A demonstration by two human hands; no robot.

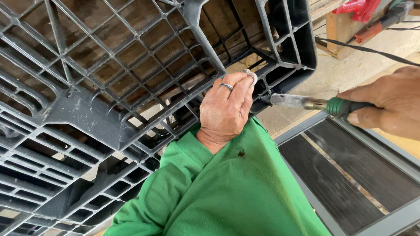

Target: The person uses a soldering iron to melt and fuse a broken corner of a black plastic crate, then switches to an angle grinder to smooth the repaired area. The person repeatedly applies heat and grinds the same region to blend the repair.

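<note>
A large dark grey plastic pallet (86, 108) with an open grid fills the left and middle of the head view. My left hand (226, 108), in a green sleeve and wearing rings, grips the pallet's edge near its right corner. My right hand (403, 103) holds a tool with a green handle and a metal shaft (298, 102). The shaft's tip touches the pallet edge just right of my left hand's fingers.
A grey metal frame with dark panels (360, 180) lies below my right hand. A black cable (375, 52) runs over the concrete floor at the upper right. Red clamps or tool handles (361, 7) and wooden pieces sit at the top right.
</note>
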